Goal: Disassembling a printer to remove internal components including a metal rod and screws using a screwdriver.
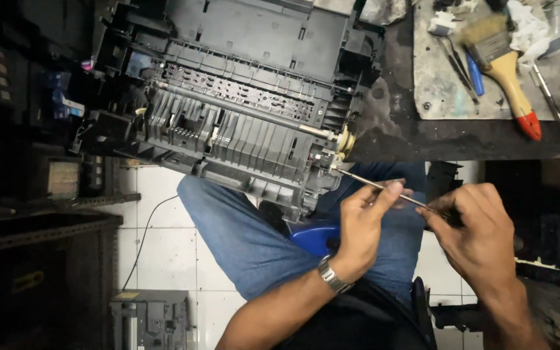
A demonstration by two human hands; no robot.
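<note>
A dark grey printer chassis [247, 110], stripped of its covers, rests on the edge of a workbench above my lap. A long thin screwdriver [364, 181] runs from my hands to the chassis's right end, its tip just below a cream gear [345, 140]. My left hand [364, 223], with a metal watch on the wrist, pinches the shaft between thumb and fingers. My right hand [481, 236] is closed around the handle end, which is hidden in the palm.
A grey mat [435, 91] at the upper right holds a wooden paintbrush [507, 71], a blue pen [475, 75], tweezers [456, 63] and rags. A blue object [315, 236] lies on my lap. A small grey unit [150, 317] sits on the white tiles; metal shelving [34, 214] stands at the left.
</note>
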